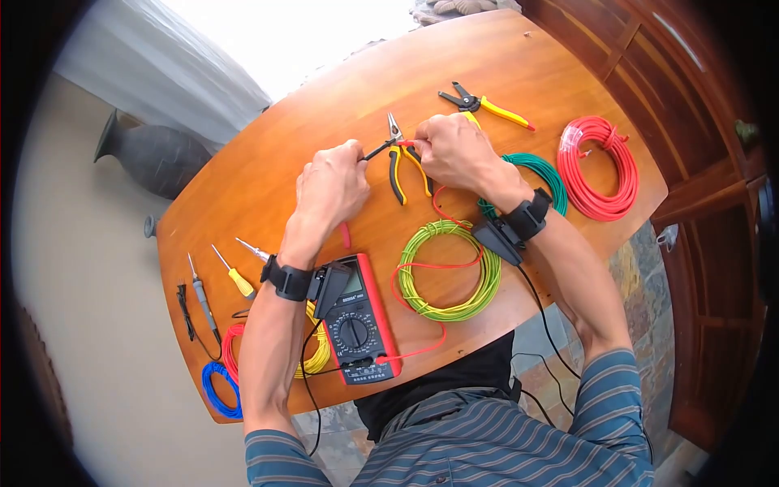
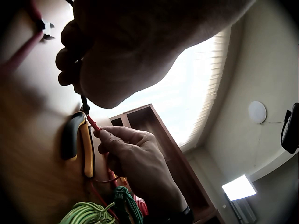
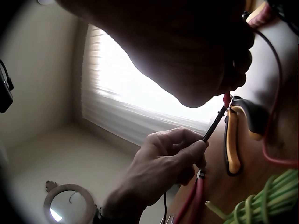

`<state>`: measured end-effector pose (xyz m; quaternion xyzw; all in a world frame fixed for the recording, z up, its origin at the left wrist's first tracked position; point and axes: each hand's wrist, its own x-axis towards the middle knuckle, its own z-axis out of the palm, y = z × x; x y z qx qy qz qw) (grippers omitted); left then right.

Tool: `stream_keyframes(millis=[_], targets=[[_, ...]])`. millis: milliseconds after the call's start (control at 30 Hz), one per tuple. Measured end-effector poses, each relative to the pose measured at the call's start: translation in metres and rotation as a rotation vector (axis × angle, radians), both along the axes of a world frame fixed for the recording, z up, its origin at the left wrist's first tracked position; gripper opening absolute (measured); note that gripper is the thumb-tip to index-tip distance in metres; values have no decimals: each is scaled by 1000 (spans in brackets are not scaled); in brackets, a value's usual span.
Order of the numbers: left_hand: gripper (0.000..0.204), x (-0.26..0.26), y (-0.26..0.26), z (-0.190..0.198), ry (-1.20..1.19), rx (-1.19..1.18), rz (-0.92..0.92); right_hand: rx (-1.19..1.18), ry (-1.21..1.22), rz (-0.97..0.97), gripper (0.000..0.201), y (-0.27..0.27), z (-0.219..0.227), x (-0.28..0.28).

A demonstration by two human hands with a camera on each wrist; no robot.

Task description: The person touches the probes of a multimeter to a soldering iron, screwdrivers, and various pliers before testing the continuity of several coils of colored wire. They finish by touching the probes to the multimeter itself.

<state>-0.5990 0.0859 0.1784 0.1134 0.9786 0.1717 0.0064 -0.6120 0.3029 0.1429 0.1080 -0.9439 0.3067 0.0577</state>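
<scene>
My left hand point(image 1: 331, 183) pinches a black test probe point(image 1: 379, 150), and my right hand point(image 1: 458, 150) pinches a red test probe point(image 1: 406, 143). The probes' front ends meet, or nearly meet, above the yellow-and-black long-nose pliers point(image 1: 396, 173) on the table. In the right wrist view the black probe point(image 3: 215, 125) slants up from the left hand point(image 3: 159, 168) to the red probe point(image 3: 227, 99). The left wrist view has the red probe point(image 2: 93, 123) in the right hand's point(image 2: 140, 163) fingertips. A red-framed multimeter point(image 1: 355, 331) lies near the table's front edge; its display cannot be read.
Green-yellow wire point(image 1: 487, 299), green wire point(image 1: 557, 177) and red wire point(image 1: 572, 183) coils lie to the right, with wire strippers point(image 1: 507, 112) behind. Left are a yellow screwdriver point(image 1: 241, 282), a soldering iron point(image 1: 202, 299) and a blue coil point(image 1: 209, 395). Black cables hang from both wrist cameras.
</scene>
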Motion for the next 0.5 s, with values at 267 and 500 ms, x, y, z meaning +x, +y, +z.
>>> stream_keyframes(millis=[267,500], targets=[[21,-6,-7,-1,-76,-11,-4,45,-60,-14,22,-3,7,-6],[21,4,10,31,134,-101,-23,-134,67,-148,23,46,20,-14]])
